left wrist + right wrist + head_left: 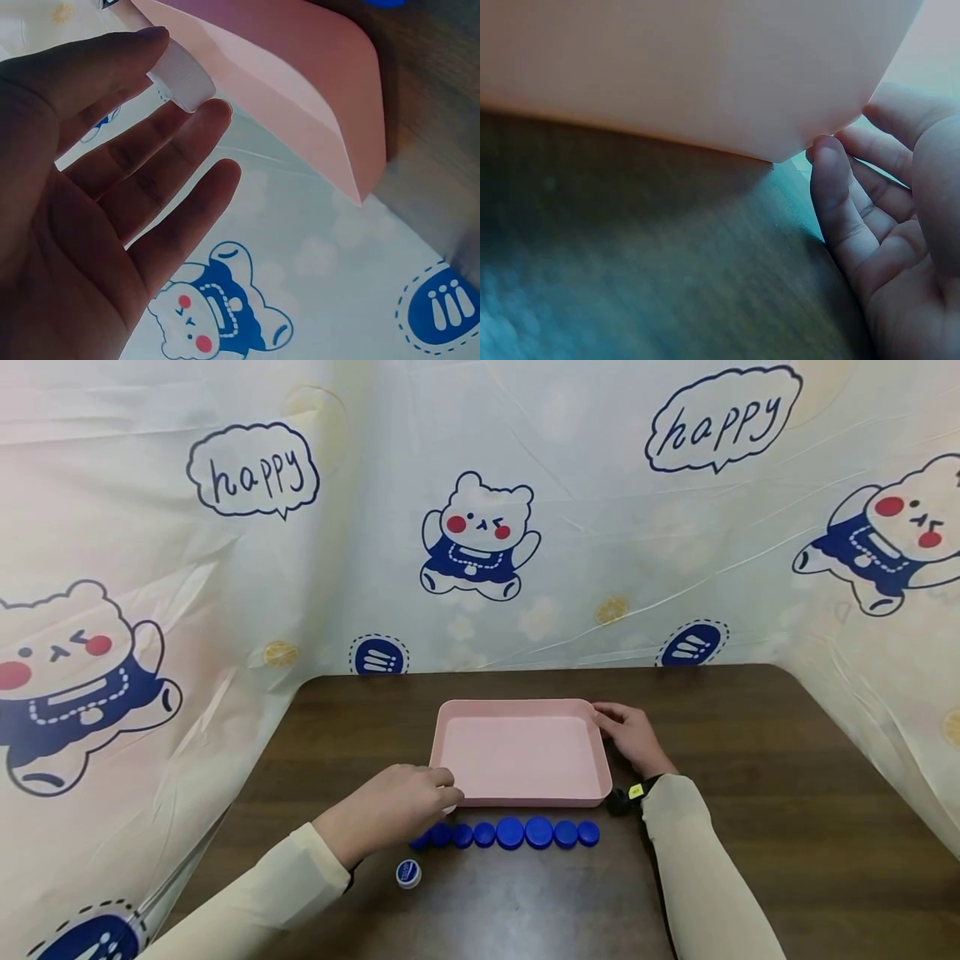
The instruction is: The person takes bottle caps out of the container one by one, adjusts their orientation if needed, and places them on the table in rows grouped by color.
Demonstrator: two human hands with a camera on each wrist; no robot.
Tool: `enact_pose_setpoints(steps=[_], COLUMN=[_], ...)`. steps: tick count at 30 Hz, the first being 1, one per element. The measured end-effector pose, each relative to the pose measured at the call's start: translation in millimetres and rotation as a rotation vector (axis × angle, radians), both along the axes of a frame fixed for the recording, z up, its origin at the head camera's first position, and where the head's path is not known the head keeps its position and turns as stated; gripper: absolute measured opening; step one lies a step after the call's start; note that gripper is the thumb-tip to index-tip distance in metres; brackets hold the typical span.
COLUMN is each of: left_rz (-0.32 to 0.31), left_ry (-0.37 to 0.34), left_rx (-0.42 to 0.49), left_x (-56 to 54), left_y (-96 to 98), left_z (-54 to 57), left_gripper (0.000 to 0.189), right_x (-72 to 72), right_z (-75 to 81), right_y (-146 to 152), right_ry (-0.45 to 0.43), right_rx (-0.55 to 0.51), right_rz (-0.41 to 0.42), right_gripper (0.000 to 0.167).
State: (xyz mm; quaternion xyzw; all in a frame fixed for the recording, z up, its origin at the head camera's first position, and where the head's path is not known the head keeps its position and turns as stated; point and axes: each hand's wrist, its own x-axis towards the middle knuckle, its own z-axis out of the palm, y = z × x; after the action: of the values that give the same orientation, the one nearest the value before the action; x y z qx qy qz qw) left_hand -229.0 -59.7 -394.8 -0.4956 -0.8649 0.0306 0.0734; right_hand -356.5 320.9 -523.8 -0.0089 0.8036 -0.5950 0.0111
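My left hand (401,806) is over the near left corner of the pink tray (525,802). Thumb and fingertips pinch a small white bottle cap (186,75) with a ribbed side, mostly hidden by the hand in the head view. At the tray's far right corner, my right hand (633,739) holds the wall, thumb and fingers bent around the corner in the right wrist view. A row of blue bottle caps (510,833) lies along the tray's near side, its left end partly under the left hand. Nearer me sits a white cap with a blue printed top (408,873).
The brown wooden table (750,827) extends on both sides of the tray. A printed cloth curtain (585,527) with bears and "happy" bubbles hangs behind and beside it. A black camera with a yellow tag (636,792) is strapped at the right wrist.
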Motion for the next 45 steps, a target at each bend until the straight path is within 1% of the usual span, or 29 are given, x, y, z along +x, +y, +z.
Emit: enact_pose_setpoints(steps=[3, 7, 15, 20, 26, 32, 35, 39, 45], left_rz=[0.023, 0.04, 0.032, 0.035, 0.045, 0.039, 0.021, -0.001, 0.004], left_ry=[-0.032, -0.052, -0.04, -0.047, -0.079, -0.11, -0.084, -0.044, -0.117], left_rx=[0.007, 0.017, 0.059, 0.073, 0.072, 0.057, 0.067, 0.096, 0.088], left_x=[3.0, 5.5, 10.7, 14.0, 18.8, 24.1, 27.5, 32.1, 37.4], left_y=[-2.9, -6.5, -13.1, -15.2, -16.0, -16.9, -18.3, -19.4, -19.1], left_z=[-0.4, -2.1, -11.2, -16.2, -20.3, -22.2, -25.5, -30.5, -34.8], left_gripper=[0.007, 0.005, 0.01, 0.011, 0.013, 0.01, 0.006, 0.011, 0.009], right_x=[0.9, 0.8, -1.6, -1.1, -1.2, -2.6, -2.4, -2.8, -3.1], right_z=[0.8, 1.3, -3.3, -1.9, 1.6, 0.2, -0.5, -2.0, -2.9], right_y=[0, 1, 3, 1, 2, 2, 2, 3, 1], right_ry=[0.001, 0.0, 0.002, -0.006, -0.013, -0.005, 0.006, 0.008, 0.007], right_rx=[0.005, 0.001, 0.005, -0.001, -0.003, -0.01, -0.007, 0.002, -0.005], right_rz=[-0.004, -0.012, -0.012, -0.011, -0.003, 0.0, 0.0, -0.002, 0.001], right_gripper=[0.047, 0.044, 0.048, 0.048, 0.05, 0.049, 0.049, 0.049, 0.049])
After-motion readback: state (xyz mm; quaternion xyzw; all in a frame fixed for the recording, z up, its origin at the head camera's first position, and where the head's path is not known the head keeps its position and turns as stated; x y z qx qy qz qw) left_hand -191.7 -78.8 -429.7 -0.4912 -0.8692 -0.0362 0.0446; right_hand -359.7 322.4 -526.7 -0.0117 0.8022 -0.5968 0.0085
